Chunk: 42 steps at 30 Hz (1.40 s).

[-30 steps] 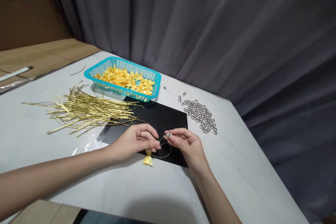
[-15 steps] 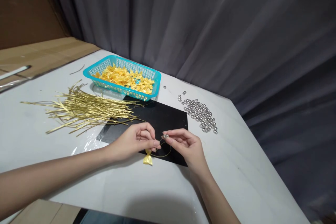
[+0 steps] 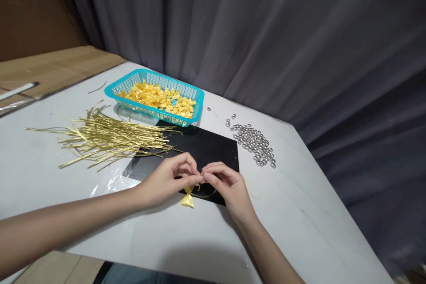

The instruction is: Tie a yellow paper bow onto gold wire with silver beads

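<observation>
My left hand (image 3: 169,176) and my right hand (image 3: 223,183) meet fingertip to fingertip over the near edge of a black mat (image 3: 199,148). The left pinches a thin gold wire tie (image 3: 208,195) that loops below the fingers, with a small yellow ribbon bow (image 3: 187,199) hanging from it. The right pinches a small silver bead at the wire's end; the bead is nearly hidden between the fingers.
A teal basket (image 3: 115,91) of yellow bows stands at the back. A heap of gold wire ties (image 3: 109,138) lies to the left, and a pile of silver beads (image 3: 254,143) to the right. A grey curtain hangs behind the white table (image 3: 299,213).
My right hand has moved left with the bead until its fingertips touch those of my left hand. The wire loop has shrunk. The left hand has hardly moved.
</observation>
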Each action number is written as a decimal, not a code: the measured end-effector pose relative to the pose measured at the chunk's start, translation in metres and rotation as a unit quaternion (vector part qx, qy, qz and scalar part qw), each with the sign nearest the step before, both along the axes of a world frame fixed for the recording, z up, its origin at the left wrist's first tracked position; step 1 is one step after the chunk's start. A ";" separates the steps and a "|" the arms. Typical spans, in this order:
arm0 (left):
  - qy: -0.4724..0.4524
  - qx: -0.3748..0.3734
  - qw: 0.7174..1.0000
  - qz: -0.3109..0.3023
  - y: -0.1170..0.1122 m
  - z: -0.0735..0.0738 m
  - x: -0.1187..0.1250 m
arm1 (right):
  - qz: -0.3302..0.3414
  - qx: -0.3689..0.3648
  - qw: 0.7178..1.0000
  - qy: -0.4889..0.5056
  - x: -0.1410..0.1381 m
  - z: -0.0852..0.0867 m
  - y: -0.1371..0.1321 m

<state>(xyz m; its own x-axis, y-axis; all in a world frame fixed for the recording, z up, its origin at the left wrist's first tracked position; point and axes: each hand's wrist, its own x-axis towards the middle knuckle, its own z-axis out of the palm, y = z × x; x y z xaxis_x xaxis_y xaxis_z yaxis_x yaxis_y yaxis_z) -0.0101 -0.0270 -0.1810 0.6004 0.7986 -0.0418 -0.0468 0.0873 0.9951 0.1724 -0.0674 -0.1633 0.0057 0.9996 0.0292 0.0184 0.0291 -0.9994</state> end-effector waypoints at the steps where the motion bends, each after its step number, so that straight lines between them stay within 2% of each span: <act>1: 0.020 0.038 0.999 0.003 0.001 0.001 -0.001 | -0.012 0.001 1.000 0.001 0.001 0.000 0.001; 3: 0.072 0.145 0.987 -0.004 0.003 0.003 -0.005 | -0.044 -0.005 0.999 0.007 0.007 -0.001 0.002; 5: 0.127 0.248 0.960 -0.040 0.007 0.006 -0.010 | -0.075 -0.015 0.997 0.013 0.014 0.000 0.003; 7: 0.172 0.311 0.930 -0.090 0.011 0.008 -0.015 | -0.101 -0.018 0.995 0.021 0.021 0.003 0.003; 9: 0.203 0.338 0.910 -0.130 0.013 0.008 -0.018 | -0.127 -0.018 0.991 0.035 0.027 0.008 0.003; 12: 0.215 0.351 0.898 -0.160 0.015 0.007 -0.019 | -0.169 -0.001 0.983 0.064 0.033 0.019 0.002; 16: 0.197 0.351 0.904 -0.142 0.014 0.007 -0.019 | -0.219 0.044 0.970 0.099 0.045 0.031 0.000; 19: 0.199 0.382 0.889 -0.154 0.014 0.006 -0.018 | -0.251 0.086 0.956 0.122 0.056 0.035 -0.001; 23: 0.203 0.402 0.877 -0.167 0.012 -0.001 -0.016 | -0.265 0.141 0.945 0.131 0.065 0.038 0.000; 29: 0.211 0.382 0.888 -0.144 0.011 -0.006 -0.014 | -0.280 0.200 0.920 0.191 0.071 0.050 -0.002; 33: 0.235 0.361 0.890 -0.149 0.010 -0.003 -0.013 | -0.255 0.216 0.926 0.177 0.068 0.064 -0.001; 38: 0.223 0.373 0.883 -0.177 0.010 0.001 -0.014 | -0.203 0.241 0.941 0.125 0.057 0.082 0.001; 42: 0.222 0.381 0.880 -0.176 0.012 0.002 -0.016 | -0.169 0.248 0.949 0.102 0.052 0.090 0.000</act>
